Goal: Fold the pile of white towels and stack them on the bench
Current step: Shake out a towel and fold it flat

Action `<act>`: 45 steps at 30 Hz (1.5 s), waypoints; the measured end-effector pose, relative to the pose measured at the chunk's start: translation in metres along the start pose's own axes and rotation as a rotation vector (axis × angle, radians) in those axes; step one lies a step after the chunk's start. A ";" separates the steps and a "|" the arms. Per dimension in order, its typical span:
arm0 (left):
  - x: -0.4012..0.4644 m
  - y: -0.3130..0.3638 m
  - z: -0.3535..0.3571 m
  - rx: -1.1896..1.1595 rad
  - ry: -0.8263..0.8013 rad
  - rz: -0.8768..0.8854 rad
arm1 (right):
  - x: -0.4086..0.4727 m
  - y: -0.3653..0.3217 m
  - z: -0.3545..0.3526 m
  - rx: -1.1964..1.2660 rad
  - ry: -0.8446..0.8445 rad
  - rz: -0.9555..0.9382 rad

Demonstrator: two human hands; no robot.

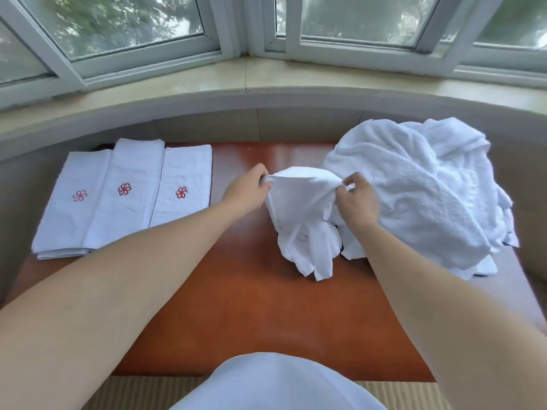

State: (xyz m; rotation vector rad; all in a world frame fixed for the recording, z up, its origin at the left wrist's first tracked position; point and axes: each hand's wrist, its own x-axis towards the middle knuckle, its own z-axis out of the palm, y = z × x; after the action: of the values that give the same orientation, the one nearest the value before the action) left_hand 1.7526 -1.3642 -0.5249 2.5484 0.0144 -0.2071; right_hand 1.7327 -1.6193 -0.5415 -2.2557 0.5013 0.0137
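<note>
A crumpled white towel [305, 220] hangs above the middle of the reddish-brown bench [236, 291], its lower end bunched on the wood. My left hand [245, 193] pinches its upper left edge. My right hand [356, 202] pinches the upper right edge. A loose pile of white towels [420, 187] lies on the bench's right side, touching the held towel. On the left lie three folded towels [127, 196] side by side, overlapping, each with a red flower mark.
A curved pale stone window sill [266, 96] runs behind the bench, with white-framed windows [133, 31] above it. White cloth on my body [275, 383] fills the bottom centre. A woven beige floor mat [142, 392] lies below the bench's front edge.
</note>
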 end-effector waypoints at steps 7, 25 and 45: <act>-0.041 0.073 -0.071 -0.161 0.153 0.128 | -0.033 -0.061 -0.104 0.212 0.298 -0.102; -0.172 0.098 -0.163 -0.484 0.090 0.197 | -0.138 -0.113 -0.180 0.610 0.354 -0.189; -0.200 -0.129 -0.025 -0.749 0.231 -0.831 | -0.134 -0.029 0.074 -0.213 -0.726 -0.233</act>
State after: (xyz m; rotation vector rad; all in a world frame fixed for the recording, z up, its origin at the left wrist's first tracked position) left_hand 1.5520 -1.2363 -0.5450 1.6740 1.0389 -0.1709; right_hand 1.6306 -1.5018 -0.5480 -2.2960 -0.1596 0.7656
